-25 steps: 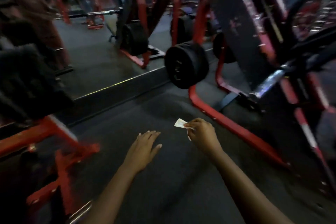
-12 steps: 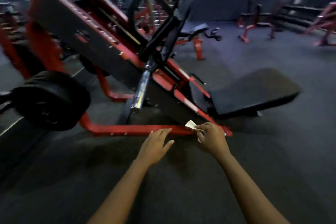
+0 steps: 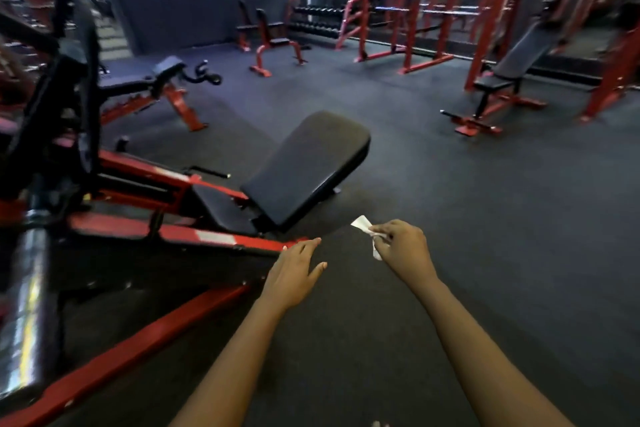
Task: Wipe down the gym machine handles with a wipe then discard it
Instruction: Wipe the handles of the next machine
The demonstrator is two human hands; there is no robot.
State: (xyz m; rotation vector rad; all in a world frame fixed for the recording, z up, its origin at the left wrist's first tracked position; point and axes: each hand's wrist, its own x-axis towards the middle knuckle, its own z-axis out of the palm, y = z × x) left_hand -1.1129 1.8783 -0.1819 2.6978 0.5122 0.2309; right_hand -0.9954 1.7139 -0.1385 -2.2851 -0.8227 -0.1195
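Now the right hand point(image 3: 401, 248) pinches a white wipe point(image 3: 362, 222); at its nine o'clock the left hand point(image 3: 294, 270) hovers, fingers straight, beside the red machine point(image 3: 173, 232).

No text can be read; the pale patch point(image 3: 211, 236) on the red frame of the gym machine point(image 3: 145, 184) is too blurred.

white wipe point(image 3: 361, 222), red machine frame point(image 3: 180, 231), black seat pad point(image 3: 308, 163), dark grey floor point(image 3: 485, 218)

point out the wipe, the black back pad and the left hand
wipe point(image 3: 361, 221), head view, on the white corner sticking out above the fingers
black back pad point(image 3: 306, 165), head view, middle of the cushion
left hand point(image 3: 294, 272), head view, back of the hand
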